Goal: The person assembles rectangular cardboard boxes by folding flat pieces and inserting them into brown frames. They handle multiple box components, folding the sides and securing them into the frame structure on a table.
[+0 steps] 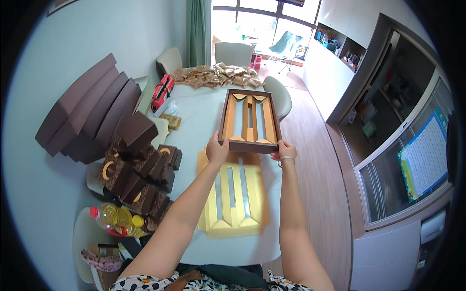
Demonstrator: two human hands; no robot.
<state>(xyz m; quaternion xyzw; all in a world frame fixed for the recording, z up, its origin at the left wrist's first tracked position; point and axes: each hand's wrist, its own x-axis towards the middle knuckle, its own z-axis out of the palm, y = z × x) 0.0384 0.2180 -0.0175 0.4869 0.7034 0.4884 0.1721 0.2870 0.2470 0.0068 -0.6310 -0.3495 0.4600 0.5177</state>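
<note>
Out over the table [193, 106] I hold a shallow dark brown box [248, 147] by its near corners. Inside it lies a folded gold cardboard insert [244, 121] with long open slots. My left hand [217, 149] is closed on the near left corner, and my right hand [285, 151] grips the near right corner, fingers partly hidden beneath. Closer to me, a flat gold cardboard insert [239, 194] with similar slots rests on the tabletop. I cannot tell whether the box's far end touches the table.
Many small packets [213, 75] cover the table's far end, near a red tool-like object [162, 92]. Stacked brown boxes [90, 109] lean along the left wall. Dark brown decorated boxes [141, 179] and an oil bottle [114, 217] crowd the left side. A chair [278, 97] stands right.
</note>
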